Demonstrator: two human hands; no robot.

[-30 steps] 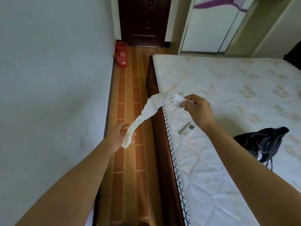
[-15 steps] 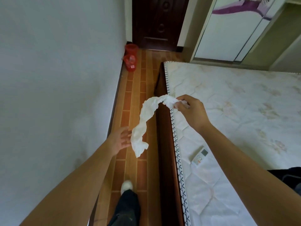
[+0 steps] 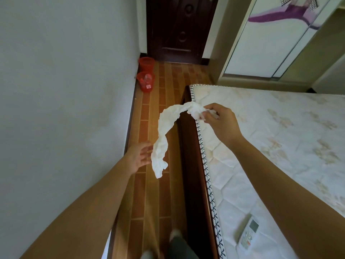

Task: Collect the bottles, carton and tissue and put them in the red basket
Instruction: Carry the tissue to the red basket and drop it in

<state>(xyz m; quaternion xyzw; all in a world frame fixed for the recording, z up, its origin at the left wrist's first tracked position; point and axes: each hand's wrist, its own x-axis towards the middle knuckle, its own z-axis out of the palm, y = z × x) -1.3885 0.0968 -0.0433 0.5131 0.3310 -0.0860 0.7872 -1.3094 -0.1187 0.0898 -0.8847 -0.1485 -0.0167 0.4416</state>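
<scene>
My right hand [image 3: 217, 122] pinches one end of a long crumpled white tissue [image 3: 164, 135], which arcs left and hangs down over the floor beside the bed. My left hand [image 3: 140, 156] is spread with straight fingers just left of the tissue's lower part, at most brushing it. Two red baskets stand against the left wall near the door: the nearer red basket [image 3: 145, 82] holds a clear bottle, and the farther red basket [image 3: 146, 63] stands behind it.
A narrow strip of brown tiled floor [image 3: 155, 193] runs between the white wall [image 3: 65, 90] and the dark bed frame [image 3: 192, 174]. A remote control [image 3: 248, 233] lies on the mattress [image 3: 270, 137]. A dark door [image 3: 179, 28] closes the far end. My feet show at the bottom.
I have walked forward along the bed, so the baskets and door are nearer. My left hand let go of the tissue's lower end, which now hangs free from my right hand.
</scene>
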